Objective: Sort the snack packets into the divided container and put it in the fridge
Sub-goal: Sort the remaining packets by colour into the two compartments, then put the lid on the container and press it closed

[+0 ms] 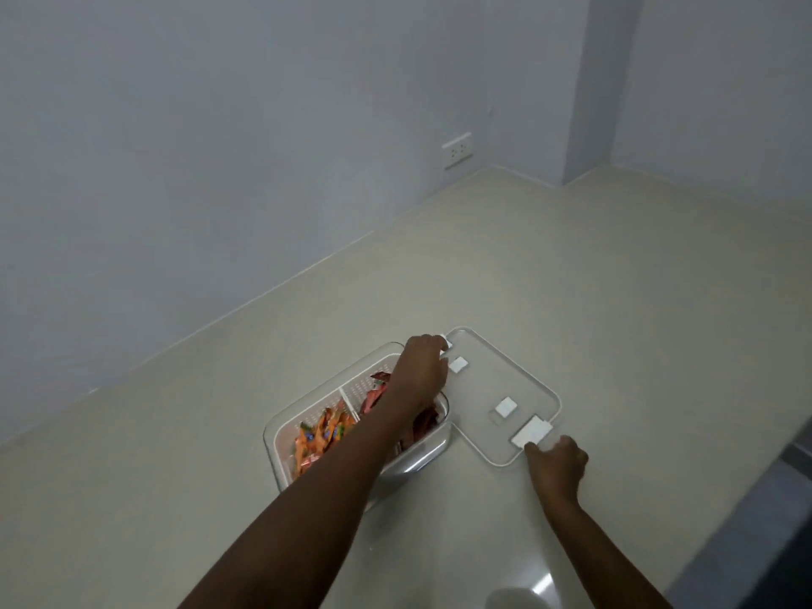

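On the pale surface (571, 279), the divided container (281, 428) holds orange packets (323, 437) and red packets (373, 395) in separate compartments. Just beside it lies the clear lid (518, 375); the left hand (419, 367) grips its far corner, the right hand (558, 465) pinches its near edge, fingers curled.

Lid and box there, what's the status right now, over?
Left hand grips the lid at its far clip, right hand at the near end. Lid flat beside the container, packets sorted inside. Nothing in the way.
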Demonstrator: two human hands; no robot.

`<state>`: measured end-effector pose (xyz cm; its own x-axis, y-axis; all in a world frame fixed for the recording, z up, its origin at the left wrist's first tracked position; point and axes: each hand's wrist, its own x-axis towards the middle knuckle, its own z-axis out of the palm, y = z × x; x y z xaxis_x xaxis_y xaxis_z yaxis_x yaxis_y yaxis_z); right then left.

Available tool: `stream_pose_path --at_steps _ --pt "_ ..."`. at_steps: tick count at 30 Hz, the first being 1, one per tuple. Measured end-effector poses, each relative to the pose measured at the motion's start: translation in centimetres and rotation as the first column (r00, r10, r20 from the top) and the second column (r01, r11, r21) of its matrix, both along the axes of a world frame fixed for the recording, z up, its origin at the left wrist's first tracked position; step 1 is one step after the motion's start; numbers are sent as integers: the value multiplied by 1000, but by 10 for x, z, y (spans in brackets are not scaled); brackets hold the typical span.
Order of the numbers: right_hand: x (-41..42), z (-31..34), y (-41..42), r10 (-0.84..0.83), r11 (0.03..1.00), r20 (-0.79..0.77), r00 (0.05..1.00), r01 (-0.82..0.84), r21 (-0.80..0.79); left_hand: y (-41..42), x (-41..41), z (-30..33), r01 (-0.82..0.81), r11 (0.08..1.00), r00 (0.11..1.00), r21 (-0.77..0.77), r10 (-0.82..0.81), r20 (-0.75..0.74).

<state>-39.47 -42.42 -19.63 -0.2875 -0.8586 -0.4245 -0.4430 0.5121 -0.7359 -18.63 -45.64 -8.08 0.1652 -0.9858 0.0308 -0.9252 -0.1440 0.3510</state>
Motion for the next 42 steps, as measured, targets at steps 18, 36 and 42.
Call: stream_pose_path --at_steps 18,36,42 --pt "-13 -11 -21 -190 981 224 956 195 0 -121 4 -69 -297 673 955 677 222 198" --pt "-39 81 -92 -32 967 204 979 82 -241 -34 -1 56 -414 875 910 -253 395 -123" --pt "33 133 -86 302 885 23 953 -271 -379 81 47 81 -628 747 774 -219 570 -276"
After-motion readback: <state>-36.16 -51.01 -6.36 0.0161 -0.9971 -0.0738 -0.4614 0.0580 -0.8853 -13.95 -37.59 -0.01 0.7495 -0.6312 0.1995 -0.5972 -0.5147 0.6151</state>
